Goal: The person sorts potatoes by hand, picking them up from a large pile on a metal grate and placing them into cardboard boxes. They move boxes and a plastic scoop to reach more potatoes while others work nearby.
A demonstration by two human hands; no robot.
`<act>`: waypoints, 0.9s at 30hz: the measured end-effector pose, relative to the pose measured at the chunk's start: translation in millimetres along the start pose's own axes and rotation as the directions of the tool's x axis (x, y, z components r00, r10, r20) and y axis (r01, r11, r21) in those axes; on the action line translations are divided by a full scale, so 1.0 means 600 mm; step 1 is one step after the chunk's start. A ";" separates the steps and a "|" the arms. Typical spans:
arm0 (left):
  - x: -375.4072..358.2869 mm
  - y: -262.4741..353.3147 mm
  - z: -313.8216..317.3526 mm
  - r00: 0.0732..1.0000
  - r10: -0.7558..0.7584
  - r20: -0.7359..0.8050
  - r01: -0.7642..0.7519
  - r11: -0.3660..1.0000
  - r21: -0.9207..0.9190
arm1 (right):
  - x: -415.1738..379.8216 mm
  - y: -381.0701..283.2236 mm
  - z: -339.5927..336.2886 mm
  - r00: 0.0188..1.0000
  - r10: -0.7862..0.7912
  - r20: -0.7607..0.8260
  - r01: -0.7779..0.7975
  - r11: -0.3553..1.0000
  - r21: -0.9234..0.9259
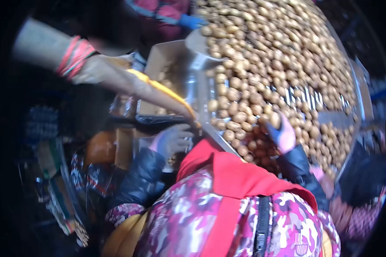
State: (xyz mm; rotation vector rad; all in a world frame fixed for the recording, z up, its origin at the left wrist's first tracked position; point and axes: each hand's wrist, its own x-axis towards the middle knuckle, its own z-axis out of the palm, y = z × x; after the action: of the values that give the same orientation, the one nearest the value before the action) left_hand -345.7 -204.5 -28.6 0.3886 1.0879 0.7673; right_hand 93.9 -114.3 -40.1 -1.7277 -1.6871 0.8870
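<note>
Brown potatoes (261, 60) cover a large sorting table (221, 139) in front of me and to the right. My right hand (285, 136), in a pink and dark glove, is among them at the near side, with fingers curled round a potato (273, 120). To the left, off the table's edge, my left hand (172, 139) is over a box partly hidden beneath it. It wears a pale glove, blurred by motion, with fingers apart and nothing visible in them.
A cardboard box (165, 51) with some potatoes stands left of the table. A pale tube-like thing tied with pink cord (75, 58) crosses the upper left. A co-worker's blue-gloved hand (192, 21) is at the far edge; another person (358, 188) is at right.
</note>
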 end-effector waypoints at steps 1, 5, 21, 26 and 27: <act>0.002 -0.001 0.098 0.999 -0.039 0.013 0.037 0.995 0.092 | -0.001 -0.021 0.009 0.972 -0.022 0.234 -0.044 0.961 0.275; 0.085 -0.075 0.196 0.955 0.095 0.280 -0.038 0.978 -0.203 | -0.040 -0.129 0.024 0.754 -0.442 0.486 0.371 0.897 0.241; 0.043 0.044 0.130 0.910 -0.243 -0.335 0.388 0.782 0.487 | -0.095 0.065 0.001 0.777 -0.547 0.311 0.609 0.779 -0.152; 0.191 0.034 0.257 0.755 0.521 0.399 -0.447 -0.037 0.894 | -0.099 0.075 -0.009 0.763 -0.615 0.201 0.646 0.740 -0.190; 0.236 0.049 0.255 0.682 0.547 0.486 -0.387 -0.294 0.874 | -0.105 0.079 -0.014 0.772 -0.610 0.179 0.636 0.742 -0.213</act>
State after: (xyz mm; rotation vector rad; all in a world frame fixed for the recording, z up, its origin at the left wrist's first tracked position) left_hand -184.2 -69.7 -35.1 2.3487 1.4773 0.4902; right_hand 130.9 -179.0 -67.1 -1.1164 -2.3321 0.4423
